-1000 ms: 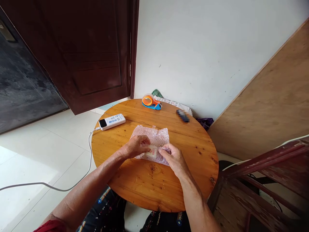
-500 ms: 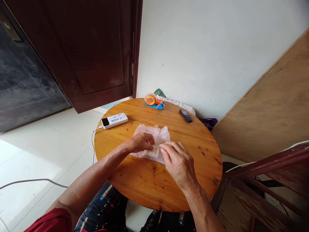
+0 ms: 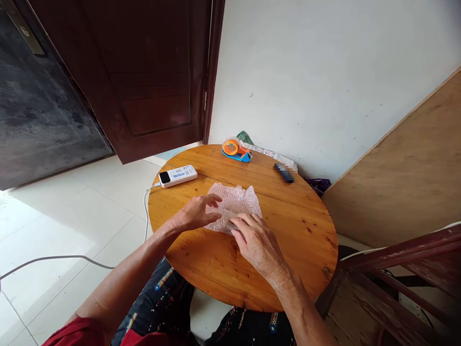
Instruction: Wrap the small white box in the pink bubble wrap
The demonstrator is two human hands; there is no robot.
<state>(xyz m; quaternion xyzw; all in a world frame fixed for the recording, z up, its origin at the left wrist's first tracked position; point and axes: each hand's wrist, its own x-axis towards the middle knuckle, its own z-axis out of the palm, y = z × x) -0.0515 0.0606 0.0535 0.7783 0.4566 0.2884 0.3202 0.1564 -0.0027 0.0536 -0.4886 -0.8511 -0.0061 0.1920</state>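
Note:
Pinkish bubble wrap [image 3: 236,198] lies spread on the round wooden table, a small flat item partly folded in its near part and mostly hidden by my fingers. My left hand [image 3: 197,211] is over the wrap's left side, thumb and fingers apart, holding nothing. On the wrap's near right part rests my right hand [image 3: 254,235], its fingers bent lightly and pressing down on the bubble wrap.
A white power bank [image 3: 178,176] with a cable is at the table's left [image 3: 201,158]. At the back stands an orange and blue tape dispenser [image 3: 236,150]. A dark blurred object [image 3: 284,173] lies at the back right.
My left hand has opened and moved left, off the small item. My right hand has lowered onto the wrap. The whole view has shifted slightly.

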